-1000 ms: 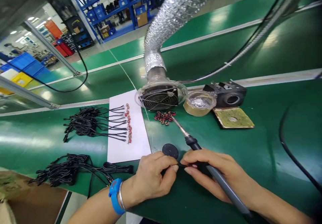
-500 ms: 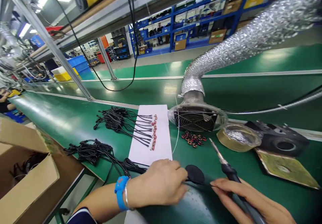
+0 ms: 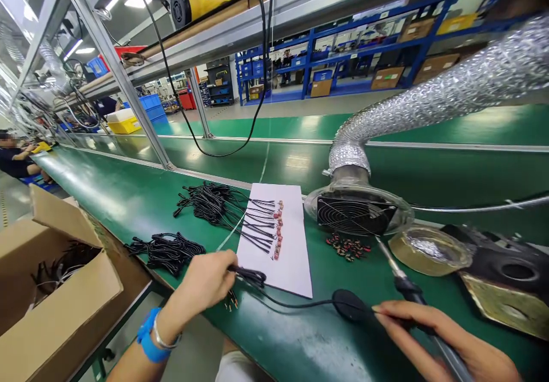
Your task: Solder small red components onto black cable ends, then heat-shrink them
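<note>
My left hand point(image 3: 208, 282) is closed around a folded black cable point(image 3: 251, 276) at the left edge of a white sheet. Stripped copper-coloured wire ends show below that hand. One strand runs right over a black round disc point(image 3: 348, 305) toward the fingertips of my right hand point(image 3: 450, 333). That hand is wrapped around a soldering iron point(image 3: 405, 285), its tip up; thumb and finger also seem to pinch the strand's end. On the white sheet point(image 3: 298, 267), black wire ends lie in a row beside small reddish parts point(image 3: 278, 233).
Black cable bundles point(image 3: 167, 251) lie left on the green bench. A fume extractor fan point(image 3: 355, 215) stands behind loose small parts point(image 3: 348, 247). Right of it are a tape roll point(image 3: 429, 250) and a dark metal holder point(image 3: 510, 265). An open carton point(image 3: 77, 307) stands at left.
My left hand has moved left and back, away from the disc, and now holds the folded cable, with a strand stretched to the right. My right hand keeps the soldering iron. The view has shifted.
</note>
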The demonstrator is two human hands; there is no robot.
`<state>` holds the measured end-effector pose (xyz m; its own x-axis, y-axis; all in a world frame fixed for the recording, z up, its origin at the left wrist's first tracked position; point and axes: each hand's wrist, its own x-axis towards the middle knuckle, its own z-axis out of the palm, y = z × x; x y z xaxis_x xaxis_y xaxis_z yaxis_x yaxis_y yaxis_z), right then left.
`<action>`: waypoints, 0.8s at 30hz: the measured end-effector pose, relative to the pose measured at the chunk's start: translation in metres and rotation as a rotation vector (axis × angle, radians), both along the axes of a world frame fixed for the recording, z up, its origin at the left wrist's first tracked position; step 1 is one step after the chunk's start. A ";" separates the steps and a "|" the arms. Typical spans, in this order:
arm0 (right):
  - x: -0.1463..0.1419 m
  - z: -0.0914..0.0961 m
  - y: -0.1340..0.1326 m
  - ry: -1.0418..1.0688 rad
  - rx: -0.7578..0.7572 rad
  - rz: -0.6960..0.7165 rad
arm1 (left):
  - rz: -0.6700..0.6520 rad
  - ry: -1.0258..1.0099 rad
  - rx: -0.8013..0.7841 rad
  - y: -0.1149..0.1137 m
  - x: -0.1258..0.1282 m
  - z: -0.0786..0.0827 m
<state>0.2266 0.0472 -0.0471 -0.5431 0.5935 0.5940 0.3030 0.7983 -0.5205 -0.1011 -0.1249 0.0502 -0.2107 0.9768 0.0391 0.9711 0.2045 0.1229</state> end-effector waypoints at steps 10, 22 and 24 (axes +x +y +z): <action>-0.164 0.014 -0.032 -0.080 0.156 0.164 | 0.526 0.195 0.057 0.021 -0.116 0.027; -0.187 -0.003 -0.009 -0.193 0.122 0.150 | 0.341 0.045 -0.038 0.053 -0.171 -0.021; -0.185 -0.004 -0.009 -0.171 0.109 0.160 | 0.315 0.016 -0.019 0.048 -0.168 -0.020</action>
<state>0.0416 0.0385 -0.0515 -0.7229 0.4292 0.5415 0.2443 0.8918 -0.3808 -0.2692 -0.0772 0.0305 -0.5027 0.8640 0.0278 0.8613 0.4979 0.1012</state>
